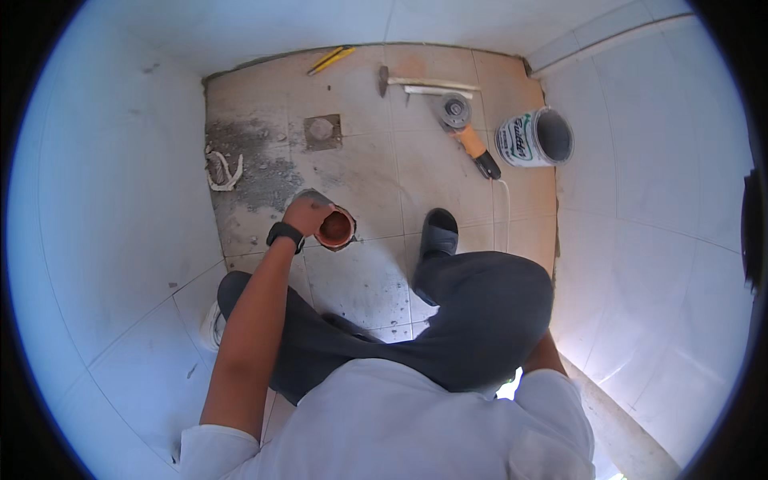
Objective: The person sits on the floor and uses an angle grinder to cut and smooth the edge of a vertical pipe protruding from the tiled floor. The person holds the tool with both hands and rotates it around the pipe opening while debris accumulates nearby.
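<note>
My left hand (308, 214), with a black watch on its wrist, is down at the floor beside the rim of a reddish-brown drain pipe (336, 230). The pipe sits in a rough hole cut through the floor tiles. The fingers look closed, and a dark grey patch at their far side may be something held or mortar on the floor. My right hand does not show; only part of the right arm (546, 354) appears behind my bent right knee.
An orange and black angle grinder (472, 144) with a white cord lies ahead right, near a hammer (424, 83) and a tipped paint bucket (538, 138). A yellow utility knife (330, 60) lies near the far wall. Grey rubble (256, 164) and a white looped strip (225, 170) lie at left.
</note>
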Motion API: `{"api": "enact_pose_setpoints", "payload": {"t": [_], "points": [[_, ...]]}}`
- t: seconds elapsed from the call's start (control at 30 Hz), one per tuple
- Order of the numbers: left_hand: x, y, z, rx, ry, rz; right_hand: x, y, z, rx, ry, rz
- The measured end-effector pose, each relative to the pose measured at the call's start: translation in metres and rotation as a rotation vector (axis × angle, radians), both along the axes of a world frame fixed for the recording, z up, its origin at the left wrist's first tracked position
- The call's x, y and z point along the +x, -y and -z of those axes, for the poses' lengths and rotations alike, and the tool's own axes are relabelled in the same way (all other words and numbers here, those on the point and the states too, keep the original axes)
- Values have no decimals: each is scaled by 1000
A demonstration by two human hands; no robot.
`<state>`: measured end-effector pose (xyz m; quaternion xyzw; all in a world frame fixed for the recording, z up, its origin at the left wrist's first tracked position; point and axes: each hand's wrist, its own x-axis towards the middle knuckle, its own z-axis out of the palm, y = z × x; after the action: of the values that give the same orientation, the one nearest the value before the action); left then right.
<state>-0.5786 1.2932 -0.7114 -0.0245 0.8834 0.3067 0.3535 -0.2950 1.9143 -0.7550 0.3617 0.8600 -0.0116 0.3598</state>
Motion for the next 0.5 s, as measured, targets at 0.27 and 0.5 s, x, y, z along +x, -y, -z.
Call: {"api": "enact_pose_setpoints", "payload": {"t": [0.27, 0.5], "points": [[-47, 65, -51, 8, -171, -267, -173, -51, -112, -18, 24, -430], [-29, 51, 14, -39, -315, -538, -386, 50, -90, -219, 23, -817]]}}
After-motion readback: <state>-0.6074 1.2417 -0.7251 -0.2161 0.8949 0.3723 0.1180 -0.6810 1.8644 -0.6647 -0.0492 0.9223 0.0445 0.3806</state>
